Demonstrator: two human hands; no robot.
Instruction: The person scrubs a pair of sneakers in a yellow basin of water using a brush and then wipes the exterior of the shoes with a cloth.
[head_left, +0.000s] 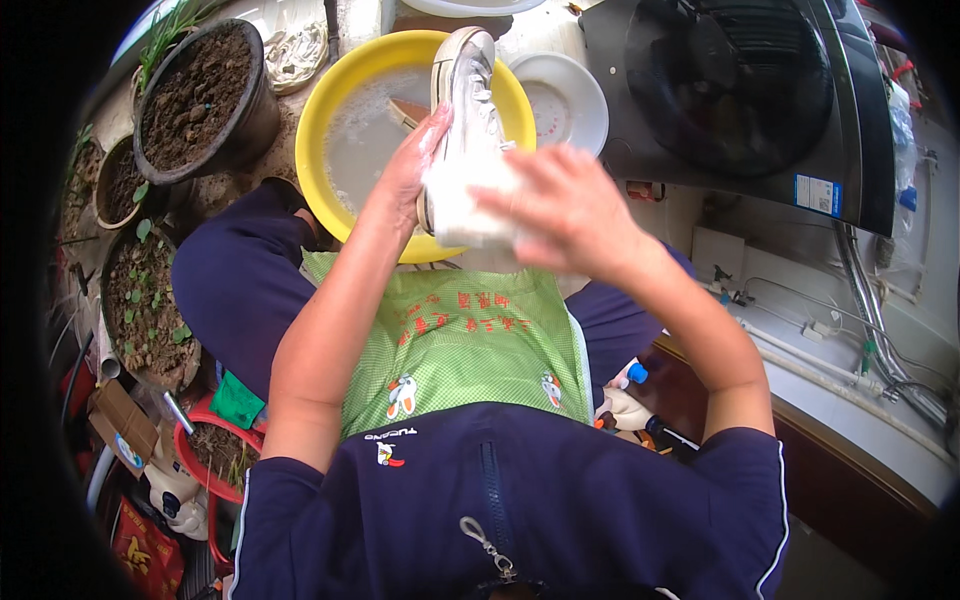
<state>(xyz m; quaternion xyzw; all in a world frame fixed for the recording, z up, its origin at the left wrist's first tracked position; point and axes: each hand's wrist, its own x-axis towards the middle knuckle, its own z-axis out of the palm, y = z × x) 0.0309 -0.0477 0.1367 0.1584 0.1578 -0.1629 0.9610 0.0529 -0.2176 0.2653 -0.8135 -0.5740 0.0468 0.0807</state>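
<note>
My left hand (424, 154) grips a white lace-up canvas shoe (469, 82) along its sole edge, with the toe pointing away from me. In my right hand (574, 206), blurred by motion, is a white cloth-like thing (469, 206) lying against the shoe's heel end; its exact kind is too blurred to tell. Beneath the shoe stands a yellow plastic basin (315, 150) of cloudy, sudsy water. Another shoe (409, 112) lies partly sunk in that water, its brown insole and pale rim showing. A green printed apron-like sheet (465, 337) covers my lap.
A white basin (589, 97) sits right of the yellow one, beside a dark front-loading washing machine (727, 90). Soil-filled plant pots (199, 97) crowd the left, with a red planter (217, 442) lower down. Pipes and a hose (862, 300) run along the right.
</note>
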